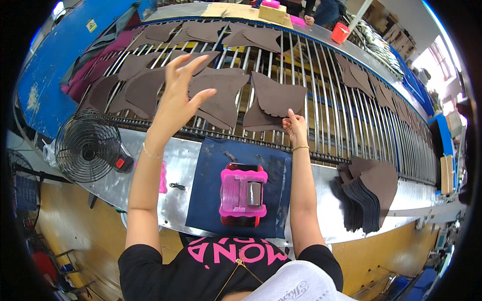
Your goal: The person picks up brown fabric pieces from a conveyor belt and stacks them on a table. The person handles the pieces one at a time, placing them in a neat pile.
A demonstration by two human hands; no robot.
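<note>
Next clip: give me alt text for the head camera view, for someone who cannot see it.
Seen from above, a person's right hand pinches the edge of a brown leather piece lying on a conveyor of metal rods, while the left hand hovers open above other brown pieces. Nearer, a pink device sits on a dark blue mat, with a stack of dark pieces to the right.

Stack of dark cut pieces (362, 198): we can't count its layers. Right hand (295, 126) covers the edge of the brown piece (277, 96) it pinches. Far worker (321, 11) cut off by frame top.
</note>
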